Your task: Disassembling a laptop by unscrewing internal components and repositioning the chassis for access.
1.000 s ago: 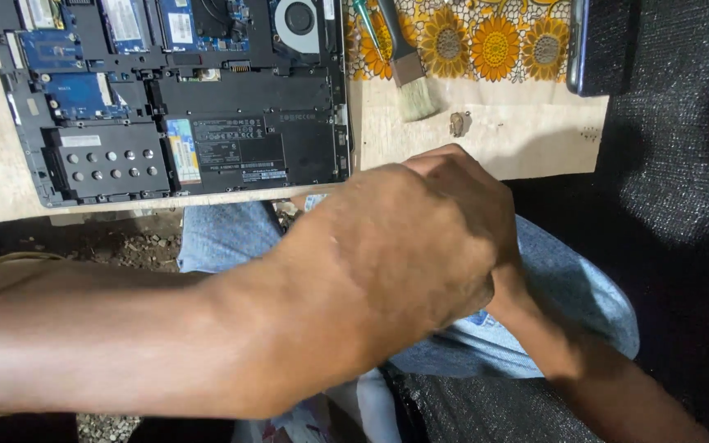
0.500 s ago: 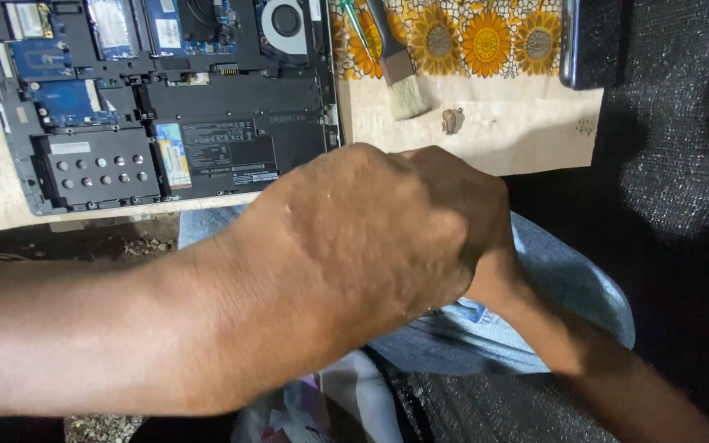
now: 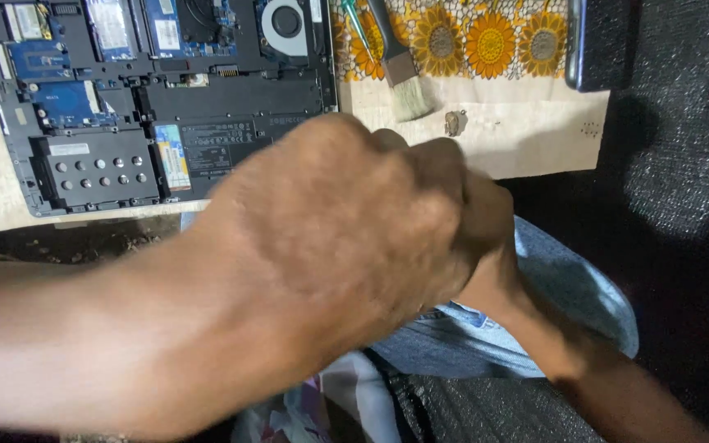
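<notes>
The laptop (image 3: 157, 98) lies opened on the table (image 3: 527, 131), its internals exposed, untouched. The left hand (image 3: 346, 230) is clenched over the right hand (image 3: 486, 221); whether anything is grasped cannot be told.

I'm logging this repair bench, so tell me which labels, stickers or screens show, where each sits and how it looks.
Blue and yellow rectangular sticker: on the opened laptop's black base, near its front edge.
White rectangular label: atop the black drive cover with round dots, left.
White label: on a blue circuit card, top.
Dark phone: top right, screen unlit.
</notes>
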